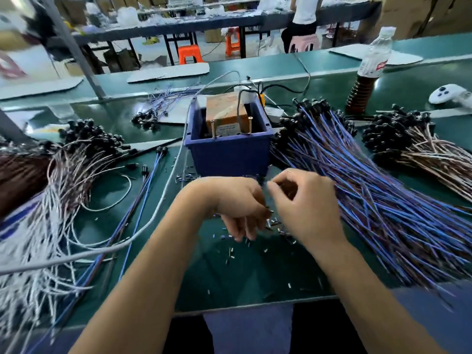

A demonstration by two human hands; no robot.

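Sleeves (231,251) lie loose on mat (194,284), near box (229,154). Left hand (237,205) has fingers curled down into pile, right hand (306,208) curled beside it. Grasp blurred, cannot tell. Pinch one sleeve at a time; stay clear of wires (370,200).

My left forearm (143,282) and right forearm (357,282) run bare from the bottom edge of the view to the wrists, and my left grip (237,205) and right grip (309,208) are bare as well. Below the near edge of the counter (229,284) a lavender-blue cloth (247,330) lies over my lap, with black on either side of it; whether apron or shirt hem, I cannot tell.
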